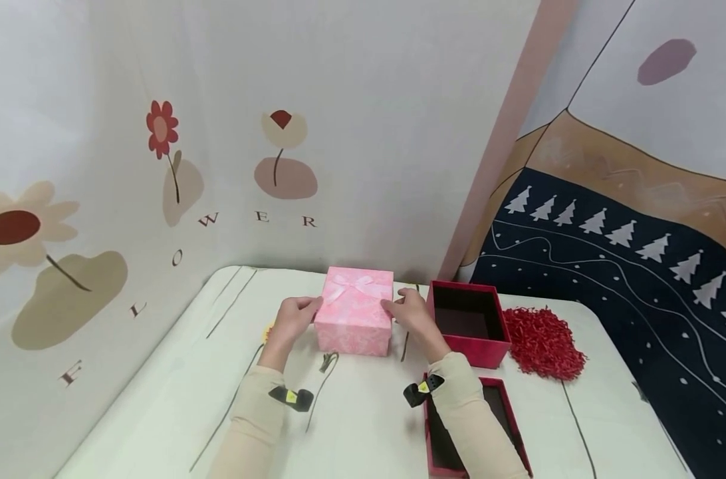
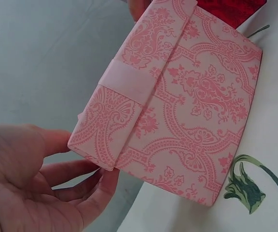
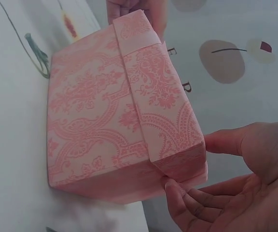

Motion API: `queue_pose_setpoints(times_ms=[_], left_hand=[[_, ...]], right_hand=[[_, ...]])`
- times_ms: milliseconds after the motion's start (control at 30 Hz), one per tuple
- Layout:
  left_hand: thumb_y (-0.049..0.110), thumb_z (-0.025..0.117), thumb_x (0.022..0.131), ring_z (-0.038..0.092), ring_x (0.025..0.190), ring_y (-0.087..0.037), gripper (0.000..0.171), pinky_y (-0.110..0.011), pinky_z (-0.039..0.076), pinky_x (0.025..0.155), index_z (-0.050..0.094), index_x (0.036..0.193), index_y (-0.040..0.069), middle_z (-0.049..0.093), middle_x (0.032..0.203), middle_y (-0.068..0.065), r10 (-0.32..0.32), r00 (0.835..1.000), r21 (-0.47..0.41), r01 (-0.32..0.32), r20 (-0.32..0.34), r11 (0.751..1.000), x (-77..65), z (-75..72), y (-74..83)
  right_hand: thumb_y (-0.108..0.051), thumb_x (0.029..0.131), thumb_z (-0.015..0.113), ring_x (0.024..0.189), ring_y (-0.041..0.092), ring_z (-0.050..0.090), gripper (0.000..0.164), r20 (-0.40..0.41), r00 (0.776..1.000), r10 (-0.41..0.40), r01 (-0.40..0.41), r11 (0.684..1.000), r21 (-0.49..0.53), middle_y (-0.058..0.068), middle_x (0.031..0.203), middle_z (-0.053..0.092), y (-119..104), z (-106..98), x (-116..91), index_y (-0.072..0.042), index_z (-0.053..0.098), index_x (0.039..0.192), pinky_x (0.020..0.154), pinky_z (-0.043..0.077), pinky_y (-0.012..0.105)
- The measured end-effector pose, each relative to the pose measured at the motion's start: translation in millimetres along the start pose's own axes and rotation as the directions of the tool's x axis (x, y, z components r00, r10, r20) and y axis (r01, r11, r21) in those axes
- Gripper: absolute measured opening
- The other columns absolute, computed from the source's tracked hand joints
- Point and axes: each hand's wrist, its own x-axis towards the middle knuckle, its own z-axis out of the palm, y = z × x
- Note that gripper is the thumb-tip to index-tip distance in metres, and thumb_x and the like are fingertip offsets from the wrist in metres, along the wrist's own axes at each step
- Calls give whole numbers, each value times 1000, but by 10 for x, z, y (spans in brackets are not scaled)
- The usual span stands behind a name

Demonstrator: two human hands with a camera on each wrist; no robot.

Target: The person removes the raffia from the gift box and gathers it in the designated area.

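Observation:
A pink patterned gift box (image 1: 354, 338) stands on the table, its lid (image 1: 358, 313) on top with a pale ribbon and bow. My left hand (image 1: 294, 320) pinches the lid's left side; in the left wrist view its thumb (image 2: 57, 141) touches the lid corner, with the other fingers curled near the rim. On the right side my right hand (image 1: 415, 314) pinches the lid too, thumb (image 3: 226, 142) against the corner and index fingertip at the lower rim. The inside of the box is hidden.
Right of the pink box stands an open dark red box (image 1: 477, 349), black inside. Its red-edged lid (image 1: 508, 412) lies nearer me, partly under my right forearm. Red shredded paper (image 1: 545, 342) is heaped at the right. A wall hanging (image 1: 363, 199) rises behind the table (image 1: 363, 426).

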Motion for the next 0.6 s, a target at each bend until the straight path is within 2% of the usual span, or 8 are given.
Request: queue_pose_setpoints(times_ms=[167, 367, 500, 600], left_hand=[[31, 55, 107, 66, 116, -35, 45, -52, 48, 106, 66, 133, -3, 69, 126, -23, 43, 999, -8, -43, -1, 999, -28, -54, 91], [32, 57, 107, 66, 114, -33, 45, -50, 48, 105, 65, 136, -1, 69, 123, -21, 125, 992, -67, -127, -33, 990, -74, -138, 281], [33, 60, 105, 67, 115, -31, 45, -49, 49, 105, 63, 140, 3, 67, 130, -18, 214, 976, -102, -216, -32, 971, -192, -244, 389], [29, 64, 104, 66, 119, -29, 46, -46, 50, 106, 60, 143, 6, 63, 137, -16, 299, 954, -149, -294, 13, 944, -328, -358, 419]], right_hand=[[-24, 102, 67, 101, 31, 65, 61, -18, 1000, -19, 19, 1000, -8, 22, 120, 66, -86, -53, -30, 5, 44, 151, 97, 57, 47], [-24, 102, 68, 113, 35, 64, 63, -44, 991, -127, 129, 991, 41, 24, 132, 62, -236, -204, -135, 3, 44, 152, 101, 55, 49], [-27, 100, 70, 115, 33, 62, 64, -51, 969, -242, 246, 965, 90, 19, 135, 62, -274, -352, -248, -3, 45, 154, 99, 56, 44], [-26, 98, 73, 112, 30, 65, 63, -31, 946, -323, 324, 935, 141, 16, 131, 64, -276, -475, -366, -7, 48, 153, 97, 58, 41]])
